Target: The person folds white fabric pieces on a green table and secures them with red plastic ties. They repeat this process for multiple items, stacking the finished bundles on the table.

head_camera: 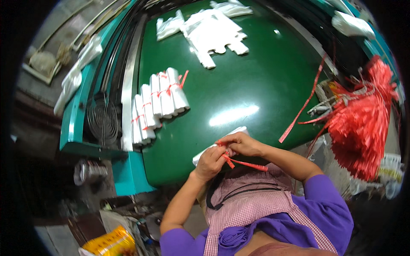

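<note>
My left hand [209,162] and my right hand [243,144] meet at the near edge of the green conveyor belt [205,96]. Between them lies a rolled white plastic bag bundle [200,156], partly hidden by the hands. Both hands pinch a red plastic tie strip [246,164] around its middle; its loose ends trail towards the apron. To the left, several rolled white bundles [160,96] tied with red strips lie side by side. Loose white plastic bags [214,30] are spread at the belt's far end.
A large bunch of red plastic strips [360,128] hangs at the right, beside one loose red strip [302,105] on the belt. The teal machine frame [72,128] borders the left. White plastic [352,25] lies on the right frame. A yellow package [110,243] is at lower left.
</note>
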A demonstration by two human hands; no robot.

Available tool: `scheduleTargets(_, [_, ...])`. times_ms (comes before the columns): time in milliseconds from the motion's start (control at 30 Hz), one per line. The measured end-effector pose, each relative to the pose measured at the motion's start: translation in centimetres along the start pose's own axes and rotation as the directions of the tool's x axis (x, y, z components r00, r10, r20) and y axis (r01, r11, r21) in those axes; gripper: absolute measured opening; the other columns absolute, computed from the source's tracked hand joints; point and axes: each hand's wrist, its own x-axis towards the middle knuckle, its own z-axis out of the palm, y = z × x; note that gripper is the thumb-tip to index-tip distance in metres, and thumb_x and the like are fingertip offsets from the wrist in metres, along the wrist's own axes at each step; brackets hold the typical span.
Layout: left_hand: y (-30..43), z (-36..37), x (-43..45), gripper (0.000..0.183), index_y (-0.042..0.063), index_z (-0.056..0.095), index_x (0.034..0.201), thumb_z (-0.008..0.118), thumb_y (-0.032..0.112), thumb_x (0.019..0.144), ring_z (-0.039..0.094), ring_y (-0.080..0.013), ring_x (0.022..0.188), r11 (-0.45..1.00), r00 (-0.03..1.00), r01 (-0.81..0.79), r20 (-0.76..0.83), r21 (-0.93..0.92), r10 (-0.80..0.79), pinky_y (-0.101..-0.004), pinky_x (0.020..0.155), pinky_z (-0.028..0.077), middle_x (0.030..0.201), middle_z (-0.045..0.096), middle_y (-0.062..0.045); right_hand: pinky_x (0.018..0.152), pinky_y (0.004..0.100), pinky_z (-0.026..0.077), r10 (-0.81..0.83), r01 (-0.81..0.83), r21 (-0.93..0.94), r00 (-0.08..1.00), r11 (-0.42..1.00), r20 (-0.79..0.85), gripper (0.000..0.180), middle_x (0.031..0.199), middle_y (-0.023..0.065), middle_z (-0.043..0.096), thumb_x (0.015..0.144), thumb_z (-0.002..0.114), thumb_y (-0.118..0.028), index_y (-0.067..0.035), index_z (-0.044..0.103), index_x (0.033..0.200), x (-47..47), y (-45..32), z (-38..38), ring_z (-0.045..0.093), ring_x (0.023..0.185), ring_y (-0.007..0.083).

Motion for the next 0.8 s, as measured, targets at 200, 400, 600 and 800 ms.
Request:
scheduleTargets(200, [-1.3,-0.8,0.4,0.016,0.001,0.063,0.086,0.064,0.009,0.072,0.061,-0.0253,0.082,0.988,0.988,-0.151,0.015,-0.034,0.152,-0.0351,0.07,0.052,0.105,0.06,-0.012,0.053,0.0188,0.043,0.105,-0.106,0.176,0.994,0.979,0.017,0.041,0.087,0.0036,0.066,0.085,0.042,0.004,-0.001,0.061,0.121,0.0,-0.4,-1.6,0.059,0.067,0.0075])
scheduleTargets(400, [-1.4,-0.4,0.4,0.011,0.002,0.057,0.074,0.066,0.007,0.071,0.062,-0.0263,0.08,0.973,0.979,-0.203,-0.042,-0.106,0.2,-0.0352,0.069,0.053,0.101,0.059,-0.013,0.053,0.0185,0.044,0.015,-0.017,-0.036,0.999,0.999,-0.033,0.027,0.085,0.0011,0.063,0.091,0.05,-0.001,-0.002,0.063,0.115,0.2,0.0,-0.5,0.052,0.064,0.0048])
scheduleTargets(600, [-4.1,-1.6,-0.4,0.01,0.004,0.057,0.089,0.058,0.002,0.08,0.062,-0.0276,0.068,0.932,0.917,0.33,-0.183,-0.152,-0.355,-0.0356,0.057,0.051,0.083,0.061,-0.011,0.053,0.0253,0.044,0.024,-0.124,-0.447,0.974,0.886,-0.223,0.013,0.068,0.0051,0.059,0.09,0.063,-0.014,-0.002,0.059,0.087,0.2,-0.9,0.9,0.052,0.059,0.0094])
scheduleTargets(800, [-9.3,-2.2,-2.1,0.012,0.004,0.059,0.081,0.068,0.008,0.076,0.061,-0.027,0.088,0.681,0.675,0.731,-0.099,-0.052,-0.732,-0.0391,0.075,0.048,0.092,0.062,-0.009,0.075,0.0407,0.048,-0.324,0.474,-0.846,0.862,0.242,0.39,0.028,0.092,0.014,0.056,0.071,0.072,-0.019,-0.004,0.055,0.088,1.2,-3.3,4.9,0.058,0.087,0.0313])
